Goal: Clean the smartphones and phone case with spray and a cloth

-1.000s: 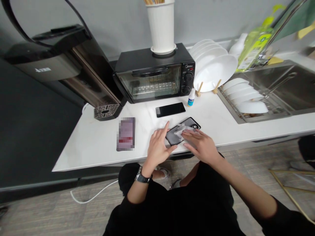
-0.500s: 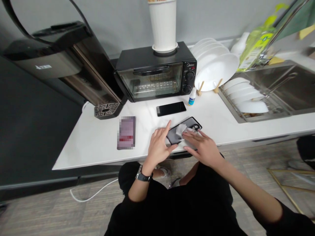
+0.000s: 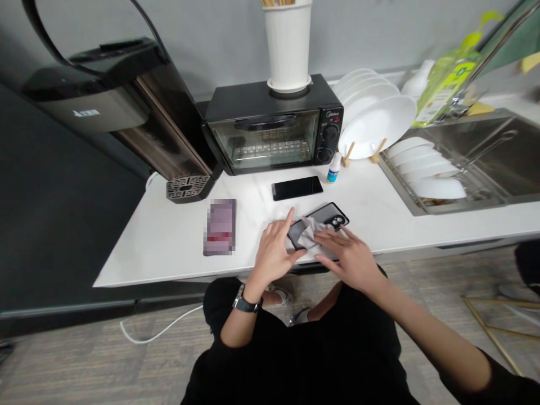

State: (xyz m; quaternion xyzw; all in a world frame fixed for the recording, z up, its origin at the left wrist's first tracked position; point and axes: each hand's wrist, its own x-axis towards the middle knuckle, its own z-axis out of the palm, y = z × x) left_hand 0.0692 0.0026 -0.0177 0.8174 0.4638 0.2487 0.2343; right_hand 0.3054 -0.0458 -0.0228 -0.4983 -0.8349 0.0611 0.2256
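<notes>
A phone (image 3: 324,214) with a dark rim lies back side up on the counter, its round camera block at the right end. My left hand (image 3: 273,247) braces its left end, thumb at the lower corner and forefinger along the upper side. Under the fingertips of my right hand (image 3: 352,256) a crumpled pale grey cloth (image 3: 310,232) is pressed onto the phone's back. The cloth covers part of that surface. Behind them lies a second phone (image 3: 297,188), black screen up, beside a small white spray bottle (image 3: 333,170) with a blue label.
A pixelated purplish item (image 3: 220,228) lies left on the white counter (image 3: 143,247). At the back stand a water dispenser (image 3: 164,140), a toaster oven (image 3: 270,135) bearing a white pot (image 3: 289,48), and racked plates (image 3: 375,121). The sink (image 3: 498,152) is at right.
The cloth looks more spread out and lies slightly further left across the phone's back. Both hands stay nearly in place. The view has shifted slightly.
</notes>
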